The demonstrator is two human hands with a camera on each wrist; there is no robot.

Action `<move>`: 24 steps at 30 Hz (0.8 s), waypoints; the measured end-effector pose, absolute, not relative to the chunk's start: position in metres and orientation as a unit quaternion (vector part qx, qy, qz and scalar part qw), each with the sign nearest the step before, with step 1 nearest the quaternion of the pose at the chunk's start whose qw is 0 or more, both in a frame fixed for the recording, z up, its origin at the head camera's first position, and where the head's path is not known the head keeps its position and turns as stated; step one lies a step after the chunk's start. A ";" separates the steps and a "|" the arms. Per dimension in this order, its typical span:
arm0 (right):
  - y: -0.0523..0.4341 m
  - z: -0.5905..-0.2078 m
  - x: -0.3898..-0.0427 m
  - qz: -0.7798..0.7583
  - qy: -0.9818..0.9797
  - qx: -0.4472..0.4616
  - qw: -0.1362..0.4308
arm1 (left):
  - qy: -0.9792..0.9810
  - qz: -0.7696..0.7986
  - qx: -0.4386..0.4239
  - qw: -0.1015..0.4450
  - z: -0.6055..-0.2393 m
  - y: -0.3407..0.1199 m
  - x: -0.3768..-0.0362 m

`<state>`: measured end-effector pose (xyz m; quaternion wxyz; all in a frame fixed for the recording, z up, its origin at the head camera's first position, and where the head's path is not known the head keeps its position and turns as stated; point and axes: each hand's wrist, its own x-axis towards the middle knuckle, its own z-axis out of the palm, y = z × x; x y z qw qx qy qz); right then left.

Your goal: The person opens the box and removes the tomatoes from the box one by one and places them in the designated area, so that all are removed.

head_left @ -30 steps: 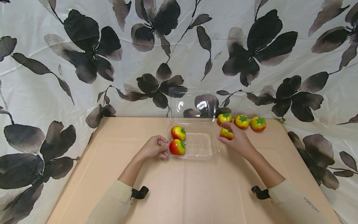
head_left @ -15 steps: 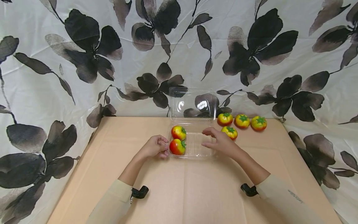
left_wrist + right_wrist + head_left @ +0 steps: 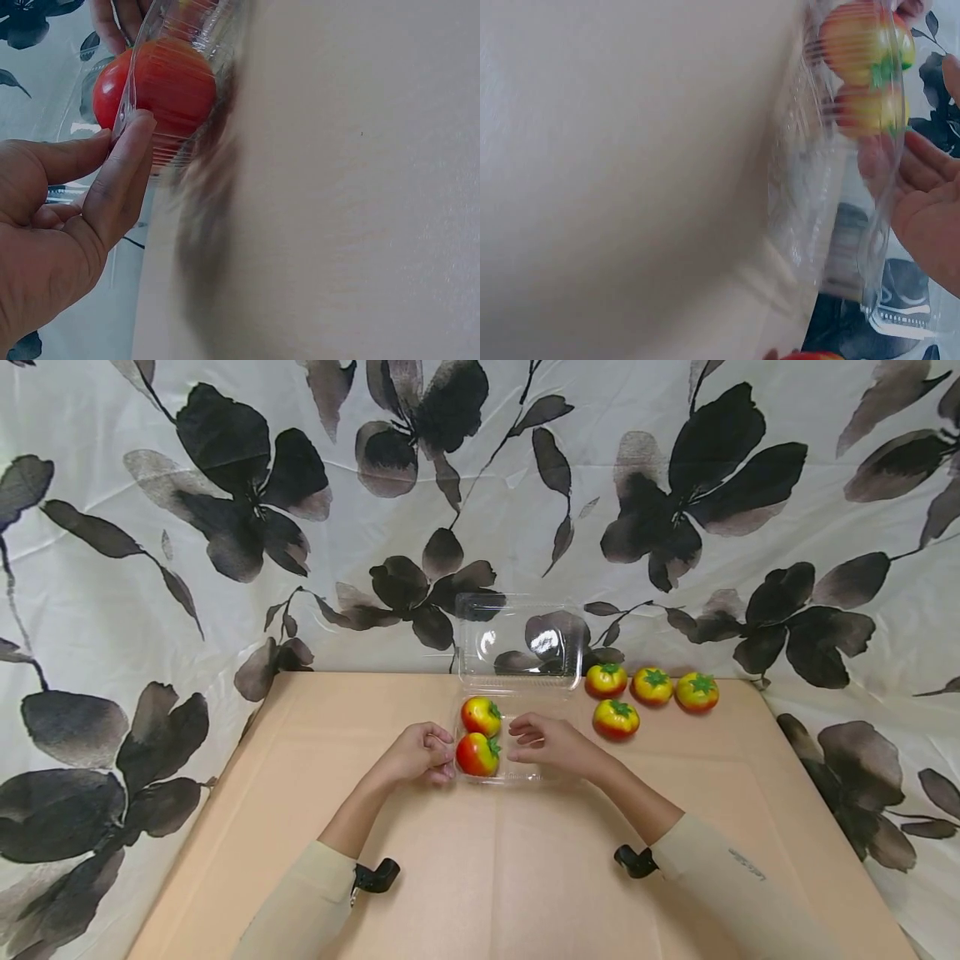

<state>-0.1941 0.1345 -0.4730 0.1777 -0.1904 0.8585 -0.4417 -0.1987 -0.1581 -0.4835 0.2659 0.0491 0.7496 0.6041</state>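
A clear plastic clamshell container (image 3: pixel 520 774) stands at the back of the table with its lid (image 3: pixel 517 647) raised. Two red-and-yellow tomatoes, one behind (image 3: pixel 481 716) and one in front (image 3: pixel 477 754), sit along its left side. My left hand (image 3: pixel 418 753) pinches the container's left rim between thumb and fingers, which the left wrist view shows closely beside a red tomato (image 3: pixel 161 88). My right hand (image 3: pixel 555 745) is over the container's right part, holding nothing, with loosely bent fingers close to the tomatoes' green tops. In the right wrist view, its fingers (image 3: pixel 922 165) reach in past the clear wall (image 3: pixel 802 210).
Several more tomatoes lie right of the container: one nearer the front (image 3: pixel 616 720) and a row behind it, ending at the far-right tomato (image 3: pixel 697 692). A floral cloth (image 3: pixel 555 510) hangs behind the table's back edge. The table (image 3: pixel 495 868) has a pale brown covering.
My right hand has let go of a tomato beside the container and moved left over the container. That tomato stays on the table. My left hand keeps its grip on the rim.
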 end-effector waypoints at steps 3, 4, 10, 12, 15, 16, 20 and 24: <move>0.128 -0.476 -0.193 -0.431 0.862 -0.188 0.190 | 0.751 0.602 0.048 0.268 -0.483 -0.158 -0.198; 0.126 -0.477 -0.192 -0.430 0.862 -0.188 0.194 | 0.751 0.602 0.050 0.267 -0.483 -0.158 -0.198; 0.113 -0.483 -0.192 -0.444 0.851 -0.192 0.203 | 0.750 0.604 0.060 0.261 -0.482 -0.158 -0.199; 0.110 -0.485 -0.192 -0.447 0.850 -0.188 0.207 | 0.750 0.604 0.061 0.262 -0.482 -0.158 -0.199; 0.106 -0.489 -0.192 -0.445 0.853 -0.177 0.207 | 0.750 0.603 0.063 0.263 -0.483 -0.158 -0.198; 0.105 -0.490 -0.192 -0.441 0.856 -0.175 0.207 | 0.751 0.603 0.064 0.262 -0.483 -0.158 -0.198; 0.100 -0.493 -0.191 -0.424 0.867 -0.173 0.199 | 0.753 0.600 0.065 0.261 -0.482 -0.158 -0.198; 0.096 -0.496 -0.193 -0.416 0.873 -0.168 0.189 | 0.754 0.599 0.067 0.260 -0.483 -0.158 -0.199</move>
